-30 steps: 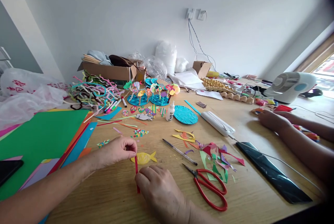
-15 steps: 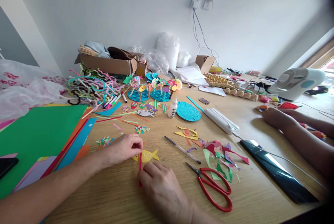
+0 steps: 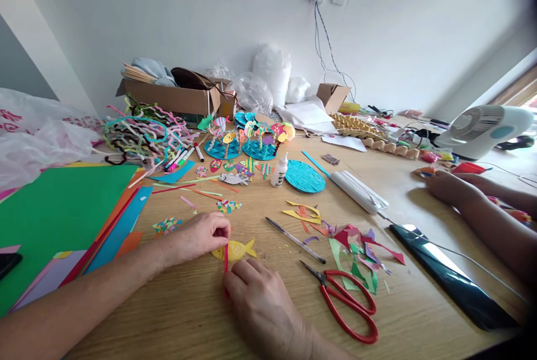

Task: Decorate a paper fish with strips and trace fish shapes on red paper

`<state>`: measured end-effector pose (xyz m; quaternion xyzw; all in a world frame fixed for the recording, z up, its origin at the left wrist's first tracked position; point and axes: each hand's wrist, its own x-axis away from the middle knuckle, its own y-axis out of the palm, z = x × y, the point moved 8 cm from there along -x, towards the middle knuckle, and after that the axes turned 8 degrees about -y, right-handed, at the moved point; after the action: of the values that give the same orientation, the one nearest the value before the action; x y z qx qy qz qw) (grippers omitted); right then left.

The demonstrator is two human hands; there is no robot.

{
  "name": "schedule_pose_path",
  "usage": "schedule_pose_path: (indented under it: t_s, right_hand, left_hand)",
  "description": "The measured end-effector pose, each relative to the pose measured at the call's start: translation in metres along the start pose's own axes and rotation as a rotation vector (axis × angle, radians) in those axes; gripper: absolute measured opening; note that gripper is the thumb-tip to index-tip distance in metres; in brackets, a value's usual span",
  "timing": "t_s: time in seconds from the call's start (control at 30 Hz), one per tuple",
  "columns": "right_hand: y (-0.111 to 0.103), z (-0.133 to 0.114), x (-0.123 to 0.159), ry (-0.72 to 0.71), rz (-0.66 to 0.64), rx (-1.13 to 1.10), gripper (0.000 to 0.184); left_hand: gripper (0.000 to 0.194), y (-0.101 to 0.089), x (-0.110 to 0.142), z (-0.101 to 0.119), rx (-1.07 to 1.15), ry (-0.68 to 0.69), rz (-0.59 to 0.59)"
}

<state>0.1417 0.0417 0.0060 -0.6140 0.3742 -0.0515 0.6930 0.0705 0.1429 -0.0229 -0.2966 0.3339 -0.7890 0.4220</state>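
My left hand (image 3: 200, 235) pinches the upper end of a thin red paper strip (image 3: 225, 257) against the wooden table (image 3: 419, 315). My right hand (image 3: 260, 303) is curled over the strip's lower end, with its fingers closed on it. The strip lies across the left part of a yellow paper fish (image 3: 235, 250) between my two hands. Red-handled scissors (image 3: 346, 305) lie shut just right of my right hand. A pen (image 3: 296, 240) lies beyond them.
Coloured paper sheets (image 3: 59, 220) are stacked at the left. Paper scraps (image 3: 356, 248), a glue bottle (image 3: 279, 171), a teal disc (image 3: 305, 176), pipe cleaners (image 3: 142, 136) and boxes (image 3: 176, 100) lie farther back. Another person's hands (image 3: 451, 189) rest at the right near a fan (image 3: 482, 131) and a dark phone (image 3: 453, 279).
My hands have slid along the red strip, so less of it shows below my right hand. The view has tilted slightly. The other person's hands have barely moved.
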Motion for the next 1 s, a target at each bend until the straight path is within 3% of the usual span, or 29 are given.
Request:
schedule_pose_path:
  t_s: [1.0]
  right_hand:
    - [0.0008, -0.0022, -0.0004, -0.005, 0.008, 0.024, 0.015]
  left_hand:
    - [0.009, -0.0013, -0.0007, 0.0020, -0.026, 0.034, -0.005]
